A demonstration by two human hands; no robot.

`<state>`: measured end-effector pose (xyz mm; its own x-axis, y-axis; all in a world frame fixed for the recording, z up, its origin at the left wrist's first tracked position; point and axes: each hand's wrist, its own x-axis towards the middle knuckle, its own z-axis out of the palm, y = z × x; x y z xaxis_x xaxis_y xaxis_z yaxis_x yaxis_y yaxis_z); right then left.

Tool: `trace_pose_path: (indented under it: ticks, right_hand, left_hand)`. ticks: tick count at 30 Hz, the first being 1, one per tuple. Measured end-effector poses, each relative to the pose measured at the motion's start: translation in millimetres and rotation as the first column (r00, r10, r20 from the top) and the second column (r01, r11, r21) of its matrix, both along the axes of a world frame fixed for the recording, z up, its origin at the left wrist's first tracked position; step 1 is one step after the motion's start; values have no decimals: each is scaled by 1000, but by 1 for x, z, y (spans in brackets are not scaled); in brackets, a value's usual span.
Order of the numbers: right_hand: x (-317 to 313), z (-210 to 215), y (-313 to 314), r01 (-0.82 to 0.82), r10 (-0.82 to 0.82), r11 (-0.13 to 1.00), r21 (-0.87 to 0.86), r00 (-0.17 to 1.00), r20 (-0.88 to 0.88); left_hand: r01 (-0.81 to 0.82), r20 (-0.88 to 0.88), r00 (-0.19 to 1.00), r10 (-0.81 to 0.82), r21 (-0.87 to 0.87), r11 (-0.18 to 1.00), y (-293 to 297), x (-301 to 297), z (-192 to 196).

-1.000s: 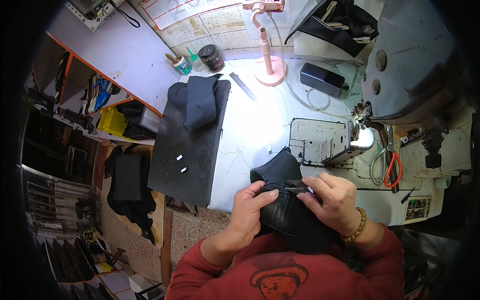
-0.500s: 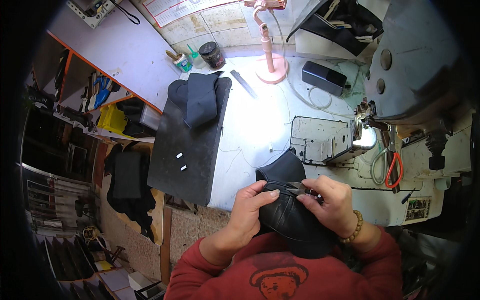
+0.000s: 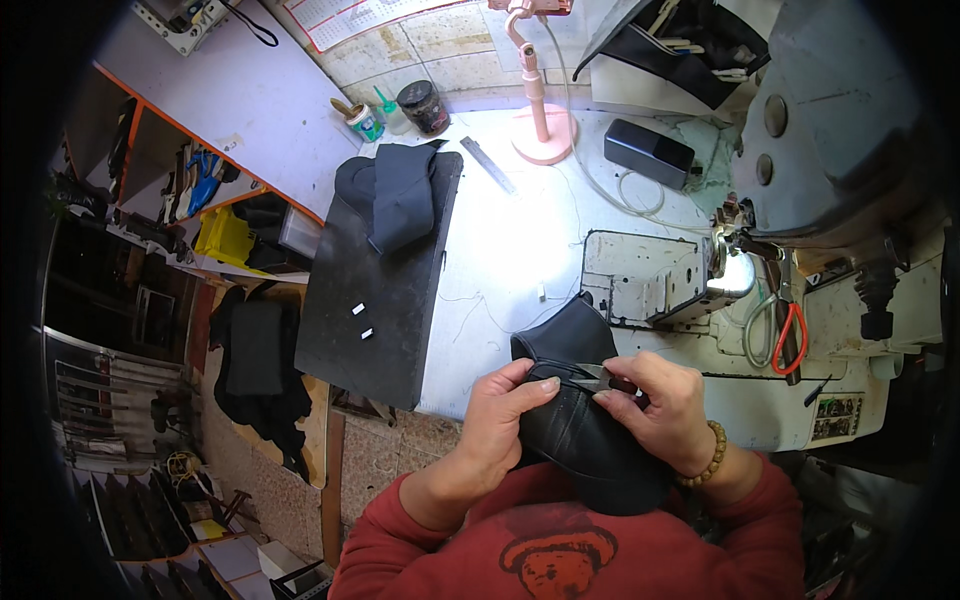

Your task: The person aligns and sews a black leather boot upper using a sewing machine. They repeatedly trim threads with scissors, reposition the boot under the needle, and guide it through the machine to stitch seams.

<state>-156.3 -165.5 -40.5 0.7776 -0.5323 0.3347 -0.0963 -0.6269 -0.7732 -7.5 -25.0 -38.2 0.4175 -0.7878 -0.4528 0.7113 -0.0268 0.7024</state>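
A black leather piece, sewn with seams and curved like a shoe upper, lies over my lap, its far end rising against the table's front edge. My left hand pinches its near-left side, thumb on top beside a seam. In my right hand is a pair of thread snips, the two pointed metal blades parted and directed left at the seam, close to my left thumb. My fingers cover most of the snips' handle. Whether the blades touch a thread is too small to tell.
A sewing machine stands at the right, with red-handled scissors by it. On the left, a black board bears black cut pieces. Behind are a pink lamp stand, a metal ruler and a dark box.
The far end of the leather piece has shifted slightly. The snips' blades show a little more clearly apart; both hands keep nearly the same place.
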Motion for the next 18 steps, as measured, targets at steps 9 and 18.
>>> trace_pose_path:
  ticks: [9,18]
  right_hand:
    - [0,17,-3,11,-30,955,-296,998,-60]
    - [-1,20,-2,4,-36,931,-365,996,-82]
  left_hand:
    - [-32,51,998,31,18,999,0,-2,3]
    - [-44,91,995,44,-7,999,1,-3,5]
